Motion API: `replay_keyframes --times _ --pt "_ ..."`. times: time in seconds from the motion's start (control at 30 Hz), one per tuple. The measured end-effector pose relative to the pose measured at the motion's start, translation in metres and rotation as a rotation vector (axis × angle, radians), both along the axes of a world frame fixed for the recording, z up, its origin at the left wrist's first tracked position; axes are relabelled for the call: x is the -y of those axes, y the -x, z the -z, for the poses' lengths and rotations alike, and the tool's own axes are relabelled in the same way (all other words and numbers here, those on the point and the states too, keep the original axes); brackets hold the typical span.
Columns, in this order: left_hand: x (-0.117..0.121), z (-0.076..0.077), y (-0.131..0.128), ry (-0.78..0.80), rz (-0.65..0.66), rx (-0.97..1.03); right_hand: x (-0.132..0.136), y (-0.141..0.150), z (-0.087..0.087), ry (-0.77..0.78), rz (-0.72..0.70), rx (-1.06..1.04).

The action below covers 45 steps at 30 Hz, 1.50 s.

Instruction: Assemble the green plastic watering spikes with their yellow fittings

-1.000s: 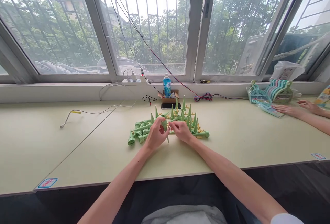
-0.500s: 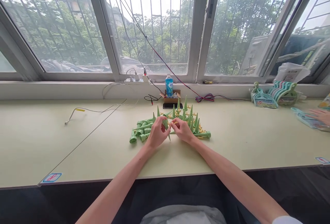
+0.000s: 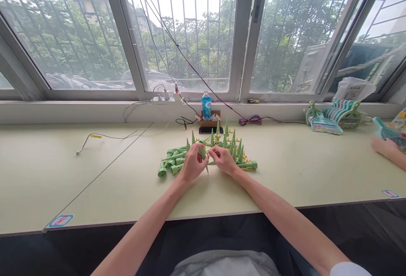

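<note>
My left hand (image 3: 193,164) is closed round a green plant watering spike (image 3: 203,153), its narrow tip pointing down below the fingers. Close beside it, my right hand (image 3: 224,160) pinches a small yellow valve piece (image 3: 207,153) against the spike's side; the fingers hide most of that piece. Behind my right hand stand several green spikes (image 3: 240,154) with pointed ends up, among loose yellow pieces (image 3: 247,160). To the left of my left hand lies a pile of green tubes (image 3: 162,170) with wide, ridged ends.
A blue bottle (image 3: 206,106) stands at a small cardboard box (image 3: 207,123), with a black phone (image 3: 210,130) in front. A white cable (image 3: 108,136) lies at left. Packed mint dustpans (image 3: 326,124) sit at right. A co-worker's hand (image 3: 388,149) is by another mint dustpan (image 3: 384,130).
My hands stay together at the spike; less of the yellow piece shows between them. At far right the co-worker's hand has shifted and the mint dustpan there is now raised. The view has shifted slightly.
</note>
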<state>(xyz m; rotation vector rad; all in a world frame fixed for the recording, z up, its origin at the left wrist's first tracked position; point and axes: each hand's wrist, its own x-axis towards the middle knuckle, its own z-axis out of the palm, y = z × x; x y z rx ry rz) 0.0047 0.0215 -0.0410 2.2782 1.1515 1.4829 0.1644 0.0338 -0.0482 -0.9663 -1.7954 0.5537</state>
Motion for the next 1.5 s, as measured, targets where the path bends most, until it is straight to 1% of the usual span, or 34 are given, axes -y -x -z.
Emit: replay_keyframes --times 0.43,0.6,0.83,1.03,1.2,1.5 --pt "0.002 -0.0016 -0.0015 0.004 0.017 -0.016 -0.0028 -0.0016 0.0026 -0.008 0.0 0.017" --pt "0.0006 -0.0014 -0.0011 0.003 -0.003 0.005 -0.0016 -0.0008 0.0003 0.004 0.009 0.004" --pt "-0.0001 -0.0019 -0.0014 0.03 -0.048 0.002 0.0023 -0.0009 -0.0033 0.02 -0.064 -0.071" --pt "0.0002 -0.0008 -0.001 0.027 -0.037 -0.009 0.0022 -0.0007 -0.002 0.017 -0.05 -0.052" --pt "0.0011 -0.0018 -0.0015 0.037 -0.023 -0.014 0.0005 -0.0012 -0.0002 -0.001 0.001 -0.018" --pt "0.0035 -0.0042 -0.003 0.043 -0.021 -0.019 -0.0033 -0.0018 0.0012 -0.045 0.009 -0.004"
